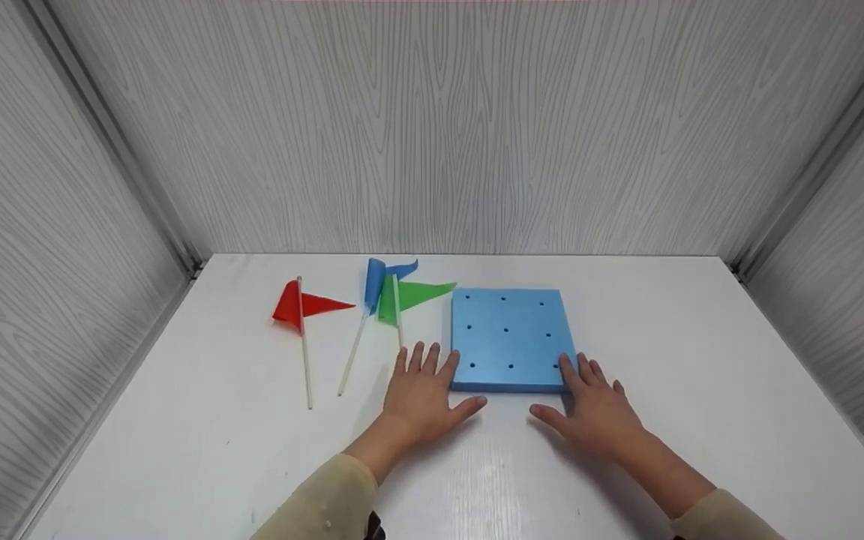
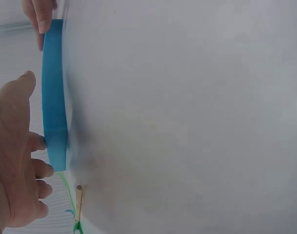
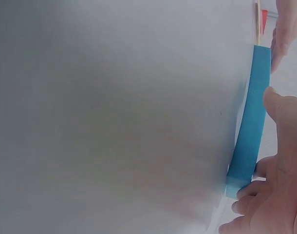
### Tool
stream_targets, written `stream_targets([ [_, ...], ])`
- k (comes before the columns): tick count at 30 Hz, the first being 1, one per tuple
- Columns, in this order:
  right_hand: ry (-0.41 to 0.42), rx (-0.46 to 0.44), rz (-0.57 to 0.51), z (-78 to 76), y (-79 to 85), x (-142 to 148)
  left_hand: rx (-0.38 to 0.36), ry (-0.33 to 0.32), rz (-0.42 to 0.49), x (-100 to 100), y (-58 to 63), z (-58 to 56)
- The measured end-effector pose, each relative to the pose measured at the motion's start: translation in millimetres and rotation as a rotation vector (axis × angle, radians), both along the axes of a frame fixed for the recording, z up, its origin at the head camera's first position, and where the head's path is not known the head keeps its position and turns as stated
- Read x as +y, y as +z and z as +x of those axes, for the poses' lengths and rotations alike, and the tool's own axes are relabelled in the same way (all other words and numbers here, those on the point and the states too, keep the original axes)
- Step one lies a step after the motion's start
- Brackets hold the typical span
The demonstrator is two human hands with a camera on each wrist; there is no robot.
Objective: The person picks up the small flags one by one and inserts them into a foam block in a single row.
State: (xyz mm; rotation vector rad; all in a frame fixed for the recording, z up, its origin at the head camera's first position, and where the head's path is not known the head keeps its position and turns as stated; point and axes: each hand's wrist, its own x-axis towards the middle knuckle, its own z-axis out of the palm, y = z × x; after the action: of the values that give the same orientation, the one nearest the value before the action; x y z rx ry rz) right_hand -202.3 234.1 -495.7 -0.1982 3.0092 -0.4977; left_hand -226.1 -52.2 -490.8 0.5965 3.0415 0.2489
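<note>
A square blue board (image 1: 526, 349) with rows of small holes lies flat on the white table. My left hand (image 1: 418, 401) is at its near left corner, fingers spread and straight, the index finger beside the board's left edge. At the near right corner is my right hand (image 1: 598, 411), its index fingertip over the corner hole and the other fingers along the right side. Both thumbs point inward in front of the near edge. In the left wrist view the board's blue side (image 2: 54, 97) shows beside the left fingers; the right wrist view shows its side (image 3: 250, 122) by the right fingers.
Left of the board lie a red flag (image 1: 291, 307), a blue flag (image 1: 374, 285) and a green flag (image 1: 389, 300) on thin pale sticks. The green stick's lower end is hidden behind the left hand. Grey wood-grain panels (image 1: 447, 127) enclose the table (image 1: 177, 450) at back and sides.
</note>
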Motion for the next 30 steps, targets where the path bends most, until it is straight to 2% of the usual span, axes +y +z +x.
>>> stream_targets([
  [12,0.026,-0.013,0.006,3.3,2.6,-16.7,0.019,0.025,-0.012,-15.5,-2.7,4.8],
  [21,0.068,-0.031,-0.013,4.9,4.7,-18.4,-0.014,0.031,0.015,-23.4,-2.4,7.0],
  [25,0.084,-0.015,-0.040,-3.1,7.9,-7.5,-0.021,0.022,0.031,-24.5,-2.8,7.3],
  [30,0.104,0.010,-0.067,-20.0,3.7,6.2,-0.021,0.019,0.044,-25.2,-4.9,7.7],
])
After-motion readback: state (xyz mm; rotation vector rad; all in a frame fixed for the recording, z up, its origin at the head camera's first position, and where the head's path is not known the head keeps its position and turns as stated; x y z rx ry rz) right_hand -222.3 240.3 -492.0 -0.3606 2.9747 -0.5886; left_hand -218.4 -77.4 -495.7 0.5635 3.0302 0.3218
